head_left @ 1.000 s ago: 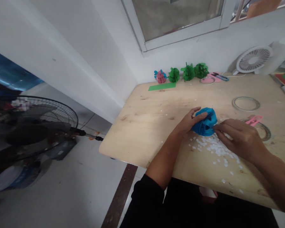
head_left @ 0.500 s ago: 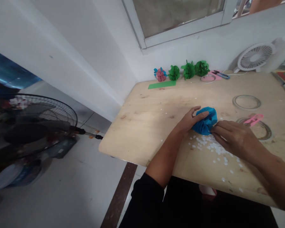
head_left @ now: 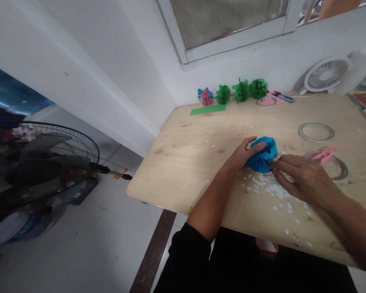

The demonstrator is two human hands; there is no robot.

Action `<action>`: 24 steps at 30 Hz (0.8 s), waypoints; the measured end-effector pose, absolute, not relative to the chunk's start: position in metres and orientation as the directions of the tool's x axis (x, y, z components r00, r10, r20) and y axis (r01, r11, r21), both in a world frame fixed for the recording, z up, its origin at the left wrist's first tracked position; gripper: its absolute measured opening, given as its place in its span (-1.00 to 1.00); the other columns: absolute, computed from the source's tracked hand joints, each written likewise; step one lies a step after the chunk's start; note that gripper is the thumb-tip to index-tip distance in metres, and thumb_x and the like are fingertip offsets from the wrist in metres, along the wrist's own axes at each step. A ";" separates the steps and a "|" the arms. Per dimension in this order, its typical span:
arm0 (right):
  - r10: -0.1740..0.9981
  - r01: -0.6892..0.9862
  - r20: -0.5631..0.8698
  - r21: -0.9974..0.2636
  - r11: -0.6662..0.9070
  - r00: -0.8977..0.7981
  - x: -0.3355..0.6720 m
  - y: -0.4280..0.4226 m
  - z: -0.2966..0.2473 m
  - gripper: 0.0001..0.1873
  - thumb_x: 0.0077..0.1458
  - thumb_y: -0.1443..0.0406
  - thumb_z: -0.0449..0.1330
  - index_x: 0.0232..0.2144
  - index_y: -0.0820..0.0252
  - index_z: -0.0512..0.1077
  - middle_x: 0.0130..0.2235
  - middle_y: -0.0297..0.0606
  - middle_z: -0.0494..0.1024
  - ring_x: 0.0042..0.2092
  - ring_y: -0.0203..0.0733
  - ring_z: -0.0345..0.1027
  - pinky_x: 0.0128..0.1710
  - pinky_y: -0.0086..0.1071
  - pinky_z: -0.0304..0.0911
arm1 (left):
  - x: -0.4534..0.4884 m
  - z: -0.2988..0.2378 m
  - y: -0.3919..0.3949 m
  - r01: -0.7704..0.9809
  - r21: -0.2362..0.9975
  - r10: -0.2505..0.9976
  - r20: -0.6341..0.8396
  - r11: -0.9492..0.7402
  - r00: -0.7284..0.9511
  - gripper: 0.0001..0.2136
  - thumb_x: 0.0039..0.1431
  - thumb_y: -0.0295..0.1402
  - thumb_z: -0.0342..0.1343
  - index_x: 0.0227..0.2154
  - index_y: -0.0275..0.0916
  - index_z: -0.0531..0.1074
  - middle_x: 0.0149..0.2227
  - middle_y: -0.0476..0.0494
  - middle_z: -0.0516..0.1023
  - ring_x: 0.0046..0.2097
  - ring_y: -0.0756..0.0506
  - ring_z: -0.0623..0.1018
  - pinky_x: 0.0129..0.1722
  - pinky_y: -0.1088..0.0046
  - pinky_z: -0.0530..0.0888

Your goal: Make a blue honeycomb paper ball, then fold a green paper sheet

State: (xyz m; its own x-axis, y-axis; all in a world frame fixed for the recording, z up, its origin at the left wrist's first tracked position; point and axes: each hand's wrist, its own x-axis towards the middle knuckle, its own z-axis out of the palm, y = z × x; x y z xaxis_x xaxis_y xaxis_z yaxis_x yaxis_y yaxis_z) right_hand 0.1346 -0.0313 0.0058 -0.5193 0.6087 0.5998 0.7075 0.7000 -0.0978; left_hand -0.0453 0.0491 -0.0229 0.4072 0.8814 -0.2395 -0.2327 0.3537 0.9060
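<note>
Left grip [head_left: 240,157] clamped around a blue paper ball [head_left: 258,163], right grip [head_left: 306,177] pinched together at its edge.

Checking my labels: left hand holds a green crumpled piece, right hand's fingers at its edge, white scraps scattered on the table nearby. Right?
One fix: the crumpled piece in the left hand is blue, not green, per the head view. The right hand at its edge and the white scraps on the table stand.
</note>
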 end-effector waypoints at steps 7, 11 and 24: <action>0.752 0.728 0.646 -0.454 0.514 -0.129 0.136 -0.035 0.013 -0.86 0.25 0.28 0.11 -0.21 0.07 0.48 -0.41 -0.30 0.55 -0.44 -0.19 0.44 -0.48 -0.35 0.28 | -0.043 -0.019 0.049 -0.427 0.879 0.948 -0.079 0.212 0.309 -0.33 -0.06 -0.07 0.40 0.12 -0.16 0.39 -0.07 -0.14 0.56 -0.07 -0.15 0.56 -0.07 0.35 0.46; 0.844 0.650 0.536 -0.644 0.403 0.007 0.137 -0.033 0.007 -0.81 0.25 0.18 0.12 -0.31 0.09 0.49 -0.35 -0.29 0.62 -0.39 -0.17 0.48 -0.44 -0.35 0.33 | -0.043 -0.014 0.041 -0.445 0.887 0.972 -0.017 0.122 0.233 -0.32 -0.06 -0.05 0.40 0.14 -0.09 0.37 -0.03 -0.11 0.55 -0.01 -0.15 0.54 -0.02 0.37 0.44; 0.946 0.252 0.246 -0.949 0.190 0.212 0.133 -0.028 -0.002 -0.61 0.11 -0.06 0.25 -0.29 0.12 0.57 -0.26 -0.19 0.65 -0.19 -0.03 0.54 -0.23 -0.24 0.46 | -0.036 -0.010 0.025 -0.520 0.843 0.960 0.016 0.137 0.279 -0.21 -0.12 -0.03 0.43 0.19 -0.09 0.31 0.05 -0.16 0.50 0.08 -0.19 0.50 0.08 0.31 0.41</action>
